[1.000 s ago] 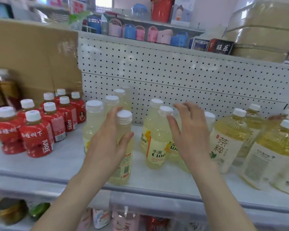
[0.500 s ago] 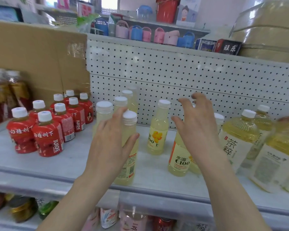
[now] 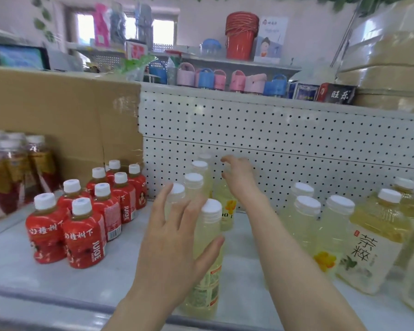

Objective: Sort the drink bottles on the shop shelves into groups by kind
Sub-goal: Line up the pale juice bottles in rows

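On the white shelf point(image 3: 58, 278), my left hand point(image 3: 177, 240) rests against a pale yellow bottle point(image 3: 209, 237) at the front, fingers straight and spread, thumb across its front. Behind it stands a row of like pale yellow bottles point(image 3: 193, 185). My right hand point(image 3: 239, 177) reaches to the back, fingers spread over the top of a pale yellow bottle with a flower label point(image 3: 227, 209); its cap is hidden and the hand is blurred. More pale yellow bottles point(image 3: 306, 211) stand at the right. Red juice bottles point(image 3: 84, 237) are grouped at the left.
Large yellow tea bottles point(image 3: 378, 237) fill the right end. Dark red-gold bottles point(image 3: 14, 173) stand far left before a cardboard sheet point(image 3: 58, 111). A white pegboard point(image 3: 285, 139) backs the shelf. Small pink and blue containers point(image 3: 225, 80) line the shelf beyond.
My right hand left the bottles at the right and swung left and back over the flower-label bottle. My left hand's fingers straightened on the front bottle. The camera moved closer.
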Tool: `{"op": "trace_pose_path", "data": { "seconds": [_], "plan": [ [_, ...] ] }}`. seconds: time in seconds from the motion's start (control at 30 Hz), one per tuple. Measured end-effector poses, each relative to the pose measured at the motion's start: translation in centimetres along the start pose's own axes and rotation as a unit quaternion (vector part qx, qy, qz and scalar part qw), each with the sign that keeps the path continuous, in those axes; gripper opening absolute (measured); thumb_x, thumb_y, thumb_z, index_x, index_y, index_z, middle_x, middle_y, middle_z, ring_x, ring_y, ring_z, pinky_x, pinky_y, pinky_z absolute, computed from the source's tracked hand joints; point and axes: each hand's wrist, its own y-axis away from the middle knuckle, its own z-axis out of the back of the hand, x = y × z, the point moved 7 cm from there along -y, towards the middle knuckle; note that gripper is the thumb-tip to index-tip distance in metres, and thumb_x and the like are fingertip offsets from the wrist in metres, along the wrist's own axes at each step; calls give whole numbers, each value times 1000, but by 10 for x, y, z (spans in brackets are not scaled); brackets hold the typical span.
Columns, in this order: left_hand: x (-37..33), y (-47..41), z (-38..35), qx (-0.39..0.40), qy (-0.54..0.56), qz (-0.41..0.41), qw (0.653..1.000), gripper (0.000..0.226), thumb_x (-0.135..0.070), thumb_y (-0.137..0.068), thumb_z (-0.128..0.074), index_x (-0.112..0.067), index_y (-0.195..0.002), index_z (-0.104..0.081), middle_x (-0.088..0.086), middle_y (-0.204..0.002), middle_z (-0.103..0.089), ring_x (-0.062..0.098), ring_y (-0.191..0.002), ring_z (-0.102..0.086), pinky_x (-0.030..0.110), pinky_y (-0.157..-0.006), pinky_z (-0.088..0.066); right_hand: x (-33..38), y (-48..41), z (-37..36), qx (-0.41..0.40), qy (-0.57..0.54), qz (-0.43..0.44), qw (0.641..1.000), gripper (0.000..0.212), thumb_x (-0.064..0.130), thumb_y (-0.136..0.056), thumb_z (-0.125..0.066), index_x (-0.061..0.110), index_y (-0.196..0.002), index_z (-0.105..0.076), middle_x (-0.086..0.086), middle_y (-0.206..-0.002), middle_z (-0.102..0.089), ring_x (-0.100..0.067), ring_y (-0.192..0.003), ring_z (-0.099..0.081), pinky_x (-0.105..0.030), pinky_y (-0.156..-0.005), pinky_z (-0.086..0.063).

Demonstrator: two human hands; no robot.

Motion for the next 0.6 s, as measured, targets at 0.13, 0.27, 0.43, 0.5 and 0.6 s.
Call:
{"op": "trace_pose_path", "data": {
  "seconds": [0.13,0.27,0.43,0.5,0.6],
  "plan": [
    [1,0,-2,5,12,-1,1000,61,-55,-85,-59,-21,-134,-48,2,-123,-61,38,-146,-25,53,-109,-38,2,-7,-11,16,-1,6,1000,49,12,-103,-46,25,-150,-45,-16,-144,-44,-33,-116,-56,-32,-85,-39],
    [6,2,0,-1,60,-25,998,64,-58,-90,-54,-20,-140,-44,5,-137,-51,34,-147,-22,47,-118,-26,14,38,28,-55,-80,46,994,41,21,-105,-48,25,-146,-49,-6,-143,-49,-21,-125,-53,-36,-100,-41],
    [43,3,6,-50,186,100,976,58,-40,-99,-43,-13,-150,-30,7,-152,-32,18,-144,-28,30,-117,-24,53,153,56,66,-273,134,950,30,61,-83,-61,40,-104,-65,17,-95,-70,-2,-83,-62,-18,-72,-49],
    [60,1,-7,0,231,182,956,55,-41,-98,-50,-23,-147,-34,-7,-145,-42,10,-135,-38,27,-109,-33,58,172,43,104,-209,132,963,48,64,-71,-76,46,-111,-56,23,-95,-67,2,-78,-60,-15,-66,-45],
    [72,5,-29,75,292,242,922,45,-59,-91,-50,-33,-129,-49,-21,-124,-60,7,-118,-56,26,-93,-46,44,168,40,40,-155,89,983,56,54,-74,-83,43,-114,-45,23,-86,-63,5,-73,-57,-15,-61,-41]
  ]
}}
